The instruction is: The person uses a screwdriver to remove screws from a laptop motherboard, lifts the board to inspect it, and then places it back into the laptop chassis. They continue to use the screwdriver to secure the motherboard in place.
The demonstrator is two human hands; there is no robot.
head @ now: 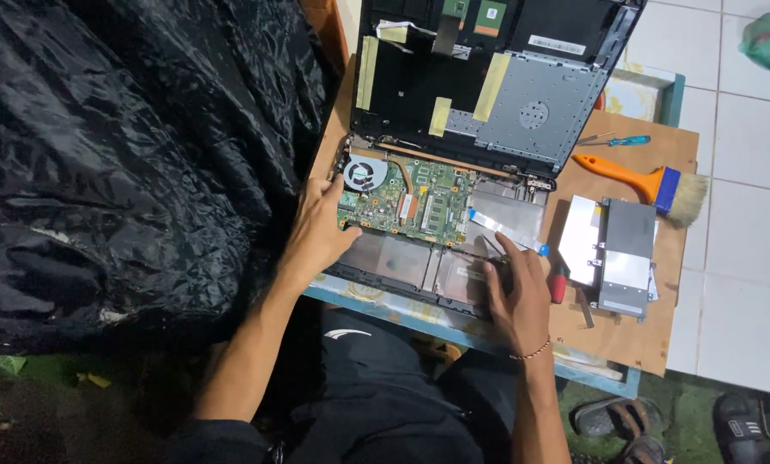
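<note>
Your left hand [320,228] lies flat, fingers spread, on the left edge of the opened black laptop base [419,258] at mid-frame on the wooden bench [625,335]. Your right hand [518,296] presses its lower right corner, hiding whatever lies beneath; its grip is unclear. The green circuit board [415,198] shows between them.

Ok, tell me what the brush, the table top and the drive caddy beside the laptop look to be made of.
Brush: orange handle, glossy, probably plastic; pale bristles, whether natural or synthetic is unclear. Table top: matte brown board, likely plywood or hardboard. Drive caddy: silvery-grey sheet metal by its dull sheen, with a shiny foil-like panel.
</note>
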